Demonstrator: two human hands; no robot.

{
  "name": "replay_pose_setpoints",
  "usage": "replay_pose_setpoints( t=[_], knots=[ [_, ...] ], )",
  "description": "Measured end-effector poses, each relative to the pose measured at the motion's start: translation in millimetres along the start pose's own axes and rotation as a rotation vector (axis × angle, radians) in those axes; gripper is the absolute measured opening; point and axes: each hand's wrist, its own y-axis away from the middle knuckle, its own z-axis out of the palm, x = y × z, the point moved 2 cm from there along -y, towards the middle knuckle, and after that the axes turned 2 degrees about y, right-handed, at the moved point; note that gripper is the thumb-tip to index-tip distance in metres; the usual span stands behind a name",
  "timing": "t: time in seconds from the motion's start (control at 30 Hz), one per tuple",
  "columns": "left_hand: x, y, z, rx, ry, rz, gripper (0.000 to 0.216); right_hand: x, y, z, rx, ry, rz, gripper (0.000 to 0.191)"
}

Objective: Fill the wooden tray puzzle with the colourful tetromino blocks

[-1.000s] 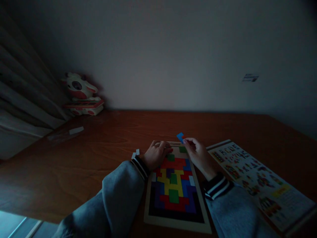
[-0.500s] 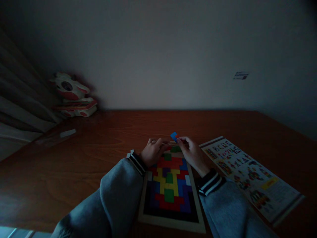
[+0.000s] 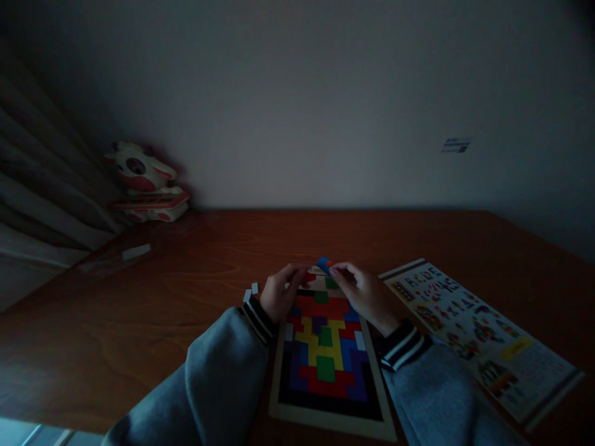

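Observation:
A tray puzzle (image 3: 332, 420) with a pale wooden frame and a black base lies in front of me, filled with red, yellow, green, blue and purple block pieces. My left hand (image 3: 281, 291) is over its far left corner, thumb and forefinger closed on a red puzzle piece (image 3: 308, 278). Above the far right corner, my right hand (image 3: 365, 295) pinches a blue puzzle piece (image 3: 322, 265). Something small and orange shows at those fingertips; whether it is a separate piece is unclear. A green piece (image 3: 331, 283) lies between the hands at the far end of the tray.
Two small white pieces (image 3: 248, 295) are beside my left cuff. On the right lies a printed pattern sheet (image 3: 469, 328). A cow-shaped toy (image 3: 149, 179) stands at the back left, near the curtain (image 3: 41, 204). A white strip (image 3: 136, 251) lies in front of it.
The left fingers have drawn the red piece leftward, off the spot beside the green piece. My right hand has lowered and tilted the blue piece slightly. The view has shifted a little.

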Motion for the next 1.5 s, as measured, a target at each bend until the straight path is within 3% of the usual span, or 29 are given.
replay_pose_setpoints(
  t=[0.1,0.27,0.37,0.53,0.63,0.93,1.13,1.33,1.5],
  knots=[
    [-7.0,-1.1,3.2,0.085,0.303,-0.156,0.036,-8.9,4.2,4.3,-0.068,-0.05,-0.032,0.028],
    [-7.2,0.0,9.5,-0.011,0.595,-0.253,0.043,-18.9,8.4,11.5,-0.106,-0.111,-0.087,0.023],
    [2.1,2.0,12.5,-0.032,0.702,-0.342,0.032,-25.1,9.0,11.9,-0.096,-0.104,-0.141,0.019],
    [18.3,4.5,19.6,0.253,1.084,-0.659,0.012,-31.6,10.8,12.1,-0.057,-0.057,-0.184,0.014],
    [24.7,4.6,23.6,0.366,1.183,-0.773,0.026,-30.9,12.1,15.1,-0.054,0.0,-0.183,0.019],
    [23.3,2.0,19.3,0.42,1.204,-0.774,0.022,-25.9,14.6,17.8,-0.101,0.019,-0.165,0.06],
    [13.3,-2.0,9.1,0.393,1.219,-0.718,0.017,-11.7,7.0,6.2,-0.19,0.237,-0.238,0.029],
    [8.0,-7.5,-2.6,0.549,1.289,-0.777,0.014,2.2,6.1,5.8,-0.213,0.391,-0.245,0.025],
    [7.5,-10.8,-6.2,0.443,1.316,-0.801,0.013,4.7,6.1,11.0,-0.189,0.344,-0.205,0.02]
  ],
)
